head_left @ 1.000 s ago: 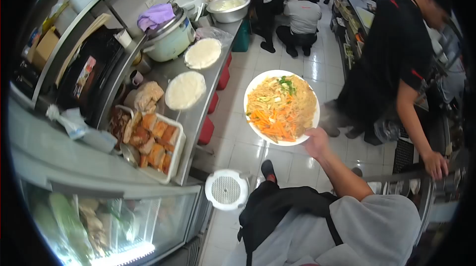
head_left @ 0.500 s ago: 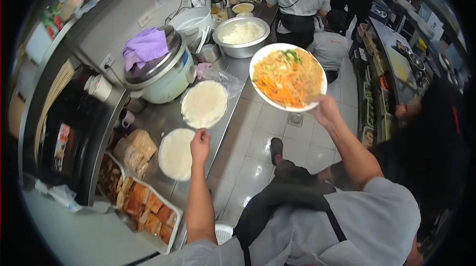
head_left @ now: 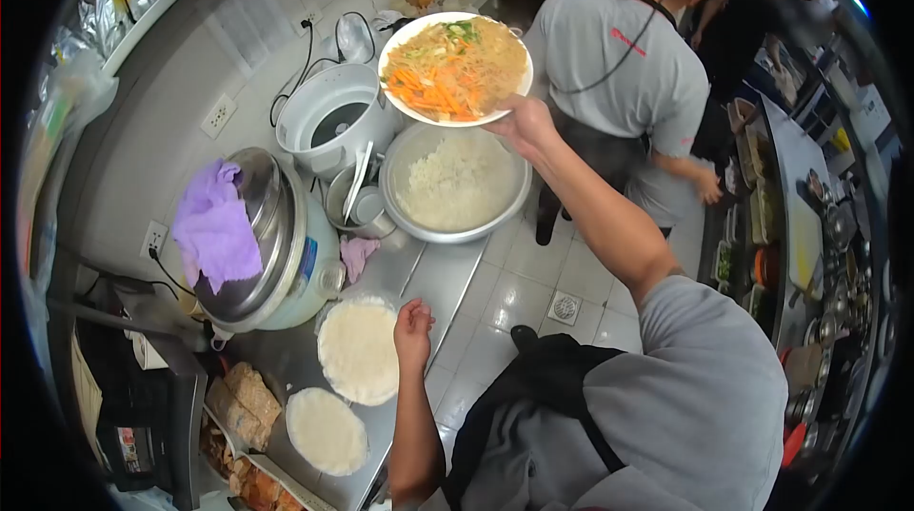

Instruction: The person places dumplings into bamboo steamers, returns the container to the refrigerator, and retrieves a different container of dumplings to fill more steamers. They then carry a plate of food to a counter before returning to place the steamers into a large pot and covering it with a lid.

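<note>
My right hand [head_left: 524, 123] grips the near right rim of a white plate [head_left: 386, 92], held up above a metal bowl of white rice [head_left: 452, 186]. Noodles with carrot strips and some greens [head_left: 457, 64] cover the plate. My left hand [head_left: 414, 323] is loosely curled at the counter's edge, beside a round white sheet [head_left: 358, 349]; nothing shows in its fingers. A second round white sheet [head_left: 327, 430] lies nearer to me on the metal counter [head_left: 381, 273].
A large cooker [head_left: 309, 264] with a purple cloth [head_left: 217, 226] stands at the left, near a white tub [head_left: 333, 111]. A co-worker in grey [head_left: 619, 64] stands beyond the plate. Food containers [head_left: 752, 197] line the right counter.
The plate in my right hand has moved forward and left, over the rice bowl. The view has shifted forward along the counter, and the co-worker in grey appears closer and has turned.
</note>
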Demonstrator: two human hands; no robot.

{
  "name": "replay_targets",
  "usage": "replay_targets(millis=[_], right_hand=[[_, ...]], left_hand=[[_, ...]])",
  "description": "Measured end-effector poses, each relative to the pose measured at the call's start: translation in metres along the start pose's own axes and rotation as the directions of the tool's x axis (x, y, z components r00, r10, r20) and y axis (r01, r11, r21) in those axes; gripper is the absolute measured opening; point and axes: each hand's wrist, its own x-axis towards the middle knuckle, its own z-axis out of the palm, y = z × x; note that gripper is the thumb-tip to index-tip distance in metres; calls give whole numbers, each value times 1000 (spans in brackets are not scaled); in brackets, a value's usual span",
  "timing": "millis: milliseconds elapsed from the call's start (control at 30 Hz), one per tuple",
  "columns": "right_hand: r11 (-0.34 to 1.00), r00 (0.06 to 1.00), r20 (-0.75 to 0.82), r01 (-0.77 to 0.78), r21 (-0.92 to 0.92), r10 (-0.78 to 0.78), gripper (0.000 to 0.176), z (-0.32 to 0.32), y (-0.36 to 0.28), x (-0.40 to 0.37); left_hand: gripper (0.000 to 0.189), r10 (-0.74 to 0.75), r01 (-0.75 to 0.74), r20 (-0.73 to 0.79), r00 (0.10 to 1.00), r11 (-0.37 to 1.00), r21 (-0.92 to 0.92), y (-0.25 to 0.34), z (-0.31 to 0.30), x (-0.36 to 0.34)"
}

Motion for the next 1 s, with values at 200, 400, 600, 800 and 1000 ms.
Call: replay_targets(millis=[200,400,600,800,1000], right_hand=[[1000,999,-30,-22,10,23,36,26,14,115],[996,997,5,-73,46,73,34,67,29,147],[987,992,17,-129,94,128,35,83,49,168],[970,992,-52,-101,221,116,40,62,60,216],[982,959,-281,94,161,-46,44,-10,29,290]], left_hand=[[33,-5,-3,-135,991,998,-57,-9,-4,3],[30,-62,22,-356,933,993,-115,-26,-25,-40],[29,-156,90,-457,876,983,-163,-54,-44,-60],[28,-140,130,-502,853,990,-54,-54,-68,-62],[25,-162,163,-572,804,985,-50,-44,-80,-75]])
